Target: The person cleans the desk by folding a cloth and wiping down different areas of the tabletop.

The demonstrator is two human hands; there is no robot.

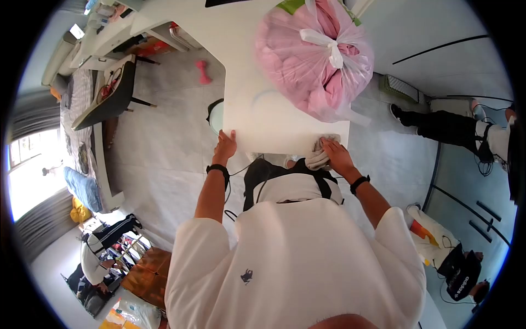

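the person is facing the near end of a white table (285,143), with both hands meeting its edge. the right hand (338,156) is lying palm down over a greyish cloth (316,159) at the right near corner; its fingers are reaching forward, close together and only slightly bent, and they are holding the bunched cloth against the tabletop. part of the cloth is spilling over the near edge. the left hand (225,147) is touching the opposite corner, its thumb resting on the top and its other fingers pointing forward along the side edge; those fingertips are showing poorly, so i cannot tell how far they are closing on the table.

dark bands (360,184) are circling both wrists. farther up the table, a clear bag (293,71) is sitting near the right side, bulging with pink material and closing in a knot. a faint curved mark (264,96) is showing on the surface to its left.

on the floor beyond the left side, a pink dumbbell (203,72) is lying well apart from the hands, and a dark chair (127,88) is standing farther left. to the right, a person in black trousers (449,118) is standing well away from the table.
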